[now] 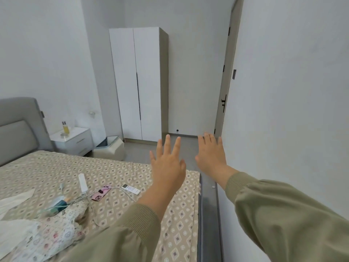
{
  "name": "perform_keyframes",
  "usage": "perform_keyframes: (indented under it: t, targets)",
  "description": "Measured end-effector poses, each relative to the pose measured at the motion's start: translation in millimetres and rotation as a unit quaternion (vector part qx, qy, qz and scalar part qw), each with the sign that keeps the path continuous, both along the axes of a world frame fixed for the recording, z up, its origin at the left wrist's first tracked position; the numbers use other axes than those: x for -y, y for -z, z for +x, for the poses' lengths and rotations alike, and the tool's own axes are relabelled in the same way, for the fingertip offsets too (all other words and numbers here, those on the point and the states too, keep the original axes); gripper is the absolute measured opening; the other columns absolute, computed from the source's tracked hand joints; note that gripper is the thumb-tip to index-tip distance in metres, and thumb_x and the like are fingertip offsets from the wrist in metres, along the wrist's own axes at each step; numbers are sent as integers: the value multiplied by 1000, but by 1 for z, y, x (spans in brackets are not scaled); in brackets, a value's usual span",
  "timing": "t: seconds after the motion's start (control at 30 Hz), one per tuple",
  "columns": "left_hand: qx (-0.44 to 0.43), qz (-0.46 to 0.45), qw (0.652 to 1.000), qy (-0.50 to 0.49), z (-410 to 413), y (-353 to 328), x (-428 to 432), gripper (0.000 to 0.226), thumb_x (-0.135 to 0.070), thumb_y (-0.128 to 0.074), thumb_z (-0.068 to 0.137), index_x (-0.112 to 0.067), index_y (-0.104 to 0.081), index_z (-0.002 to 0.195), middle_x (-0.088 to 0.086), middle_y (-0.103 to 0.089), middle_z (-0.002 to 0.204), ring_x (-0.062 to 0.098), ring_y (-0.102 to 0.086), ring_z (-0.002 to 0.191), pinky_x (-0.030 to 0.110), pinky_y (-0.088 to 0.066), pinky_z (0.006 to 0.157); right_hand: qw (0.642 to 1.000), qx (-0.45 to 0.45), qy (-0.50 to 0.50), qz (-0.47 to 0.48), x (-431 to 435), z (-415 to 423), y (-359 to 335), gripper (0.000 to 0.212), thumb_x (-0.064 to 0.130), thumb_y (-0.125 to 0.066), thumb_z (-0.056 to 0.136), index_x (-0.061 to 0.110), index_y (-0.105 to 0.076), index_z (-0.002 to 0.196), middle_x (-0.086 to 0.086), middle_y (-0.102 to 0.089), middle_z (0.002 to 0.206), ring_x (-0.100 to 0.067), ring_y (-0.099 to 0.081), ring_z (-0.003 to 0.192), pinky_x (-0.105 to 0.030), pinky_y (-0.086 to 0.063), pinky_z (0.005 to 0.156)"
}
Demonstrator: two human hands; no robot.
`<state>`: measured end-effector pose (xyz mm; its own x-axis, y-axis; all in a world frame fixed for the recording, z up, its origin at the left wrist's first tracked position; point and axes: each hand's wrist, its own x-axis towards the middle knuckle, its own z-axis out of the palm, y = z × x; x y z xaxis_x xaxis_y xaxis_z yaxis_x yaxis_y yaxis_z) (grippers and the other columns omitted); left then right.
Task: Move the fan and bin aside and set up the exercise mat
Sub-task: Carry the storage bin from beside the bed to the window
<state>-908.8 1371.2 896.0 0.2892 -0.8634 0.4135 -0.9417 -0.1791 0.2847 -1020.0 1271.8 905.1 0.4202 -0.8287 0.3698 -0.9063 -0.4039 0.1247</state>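
Both my hands are stretched out in front of me with fingers spread and nothing in them. My left hand [167,163] hovers over the far corner of the bed [117,173]. My right hand [211,154] is beside it, above the strip of floor [143,150] near the right wall. A cream-coloured bin [110,148] with a dark liner stands on the floor between the nightstand and the wardrobe. No fan and no exercise mat are in view.
A white two-door wardrobe [138,84] stands at the far wall. A white nightstand [72,139] with a bottle is left of the bin. A door [225,95] is on the right. A phone [101,192], a remote [131,188], cables and clothes lie on the bed.
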Motion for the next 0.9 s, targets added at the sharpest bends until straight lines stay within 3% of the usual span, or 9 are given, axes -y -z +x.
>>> perform_keyframes:
  t: [0.17,0.47,0.63,0.77,0.9]
  targets:
    - [24,40,999,9,-11,0,35,64,-35,-33,99,-32,5,150,-1,13,159,24,11,146,53,-1,116,999,22,10,35,39,-3,4,70,33,-50,91,8,-15,147,-14,-13,156,-30,-11,144,-51,-11,117]
    - [70,41,996,-26,48,16,-32,64,-38,-34,98,-33,4,149,-1,10,159,25,8,147,54,-5,117,998,35,-17,44,-10,38,25,73,33,-48,92,10,-9,149,-13,-7,157,-31,-7,145,-52,-9,117]
    - [78,43,995,-34,60,26,-16,65,-38,-33,98,-34,7,149,-1,13,159,25,10,146,53,-3,117,997,35,-50,51,2,66,36,73,33,-46,92,12,-7,149,-12,-4,158,-30,-5,146,-51,-8,117]
    - [112,32,991,-62,83,21,62,65,-37,-33,98,-32,6,149,1,13,159,26,11,146,55,-3,115,990,69,-122,12,95,95,28,72,43,-41,91,10,-12,149,-12,-14,156,-28,-12,144,-51,-11,116]
    - [147,67,984,-78,106,15,137,66,-38,-31,99,-31,11,149,1,17,158,25,16,145,55,2,114,981,47,-189,5,186,135,23,74,49,-39,91,10,-14,149,-13,-15,157,-28,-12,145,-51,-9,115]
